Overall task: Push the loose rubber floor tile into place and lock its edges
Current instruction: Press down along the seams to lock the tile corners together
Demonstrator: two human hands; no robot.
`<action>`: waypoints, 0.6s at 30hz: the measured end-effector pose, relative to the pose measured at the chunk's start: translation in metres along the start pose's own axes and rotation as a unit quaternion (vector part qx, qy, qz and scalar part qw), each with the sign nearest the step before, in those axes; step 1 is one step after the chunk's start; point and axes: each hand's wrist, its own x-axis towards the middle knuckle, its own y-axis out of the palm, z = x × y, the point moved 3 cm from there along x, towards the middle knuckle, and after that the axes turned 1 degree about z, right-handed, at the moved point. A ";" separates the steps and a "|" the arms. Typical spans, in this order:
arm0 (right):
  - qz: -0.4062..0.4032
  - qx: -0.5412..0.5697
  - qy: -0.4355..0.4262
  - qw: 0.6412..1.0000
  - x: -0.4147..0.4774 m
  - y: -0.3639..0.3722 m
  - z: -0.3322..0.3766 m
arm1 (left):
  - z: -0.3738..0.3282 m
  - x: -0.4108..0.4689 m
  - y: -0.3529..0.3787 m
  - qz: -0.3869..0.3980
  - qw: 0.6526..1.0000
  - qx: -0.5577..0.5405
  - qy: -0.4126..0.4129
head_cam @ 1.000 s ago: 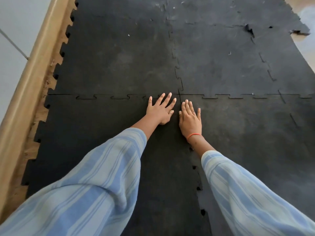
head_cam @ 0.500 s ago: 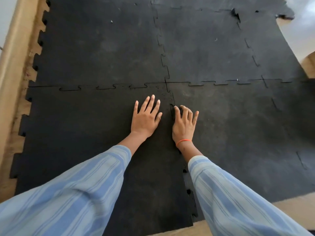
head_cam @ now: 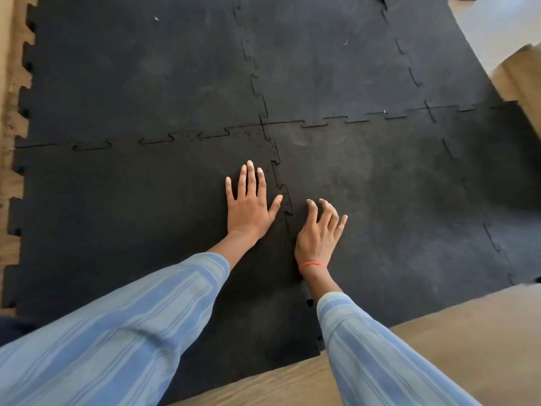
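Black interlocking rubber tiles cover the floor. The near left tile [head_cam: 123, 230] lies under my left hand [head_cam: 248, 200], which rests flat on it with fingers spread, just left of the toothed seam [head_cam: 285, 200]. That seam stands slightly raised with a dark gap between the teeth. My right hand [head_cam: 317, 232] hovers or rests lightly on the near right tile [head_cam: 409, 215] just right of the seam, fingers curled and apart, an orange band on the wrist. Neither hand holds anything.
Two more tiles [head_cam: 146, 68] lie joined at the far side. Wooden floor [head_cam: 439, 347] shows along the near edge and at the left border [head_cam: 11, 183]. A wooden object [head_cam: 521, 74] sits at the right edge.
Both hands have slid back toward me along the seam. My right hand has lifted from flat to curled fingers. The camera has tilted down, showing more wooden floor.
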 end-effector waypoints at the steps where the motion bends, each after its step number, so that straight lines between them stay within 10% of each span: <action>1: 0.002 -0.003 -0.014 1.000 -0.001 0.000 0.000 | 0.000 0.000 0.000 0.000 1.000 0.003 0.001; 18: 0.016 -0.017 0.034 0.999 -0.076 -0.032 -0.030 | -0.020 -0.027 0.005 0.037 0.982 0.004 0.183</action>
